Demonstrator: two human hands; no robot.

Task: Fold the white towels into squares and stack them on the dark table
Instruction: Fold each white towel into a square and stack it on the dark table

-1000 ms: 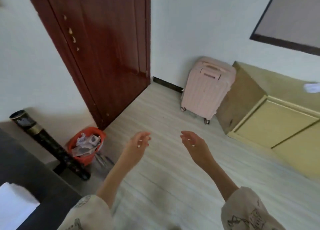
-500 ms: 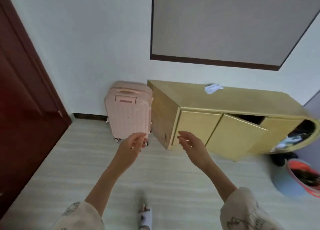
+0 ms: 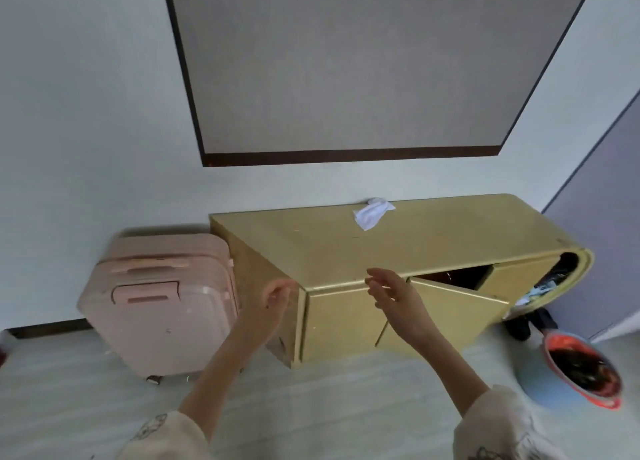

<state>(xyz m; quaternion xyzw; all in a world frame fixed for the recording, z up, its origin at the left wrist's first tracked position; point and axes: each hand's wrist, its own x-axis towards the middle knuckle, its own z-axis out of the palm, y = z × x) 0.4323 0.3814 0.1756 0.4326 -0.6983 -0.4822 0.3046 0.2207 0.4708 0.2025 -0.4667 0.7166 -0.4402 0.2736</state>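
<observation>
Just swung away from the door, so now the yellow cabinet [image 3: 398, 248] is dead ahead, crumpled white towel [image 3: 372, 214] on top. Left hand [image 3: 275, 300] and right hand [image 3: 398, 297] both loose, empty, so it's next.

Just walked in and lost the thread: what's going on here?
A person is facing a yellow cabinet with both hands raised and holding nothing. The left hand and right hand are in front of it, fingers loose. A crumpled white towel lies unfolded on the cabinet top, untouched. A pink suitcase stands beside the cabinet.
</observation>
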